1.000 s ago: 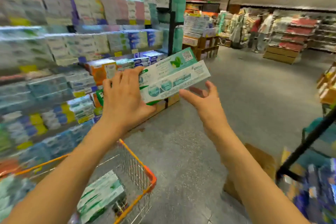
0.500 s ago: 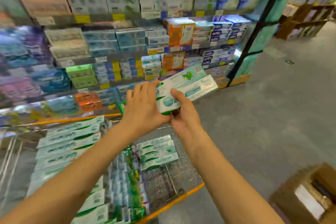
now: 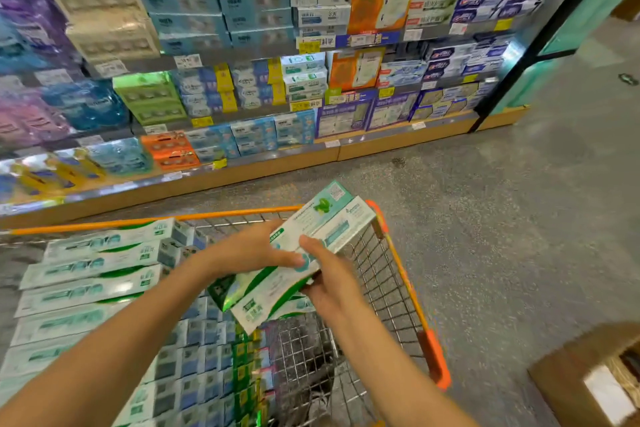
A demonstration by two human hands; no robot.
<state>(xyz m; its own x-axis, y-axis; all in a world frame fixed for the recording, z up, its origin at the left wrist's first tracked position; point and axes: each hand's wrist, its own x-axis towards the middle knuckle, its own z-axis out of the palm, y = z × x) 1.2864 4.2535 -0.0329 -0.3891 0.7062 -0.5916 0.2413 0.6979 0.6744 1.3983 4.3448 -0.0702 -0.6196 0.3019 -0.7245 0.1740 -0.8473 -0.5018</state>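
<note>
Both my hands hold a bundle of long white-and-green toothpaste boxes (image 3: pixel 332 222) over the wire shopping cart (image 3: pixel 391 274). My left hand (image 3: pixel 252 250) lies over the top of the bundle with fingers curled on it. From the right side my right hand (image 3: pixel 329 274) grips it, thumb on top. The bundle tilts, its far end raised near the cart's orange rim. Inside the cart, several matching toothpaste boxes (image 3: pixel 93 274) lie stacked on the left, with more standing on end below my arms.
Store shelves (image 3: pixel 311 45) packed with toothpaste boxes run across the back, above a wooden base board. Grey floor (image 3: pixel 502 218) stretches to the right. A brown cardboard carton (image 3: pixel 588 378) sits at the lower right. A black shelf post (image 3: pixel 540 35) stands at upper right.
My view swung from the aisle down to the cart. My right hand joined the left on the bundle, and both lowered it from chest height to just over the cart.
</note>
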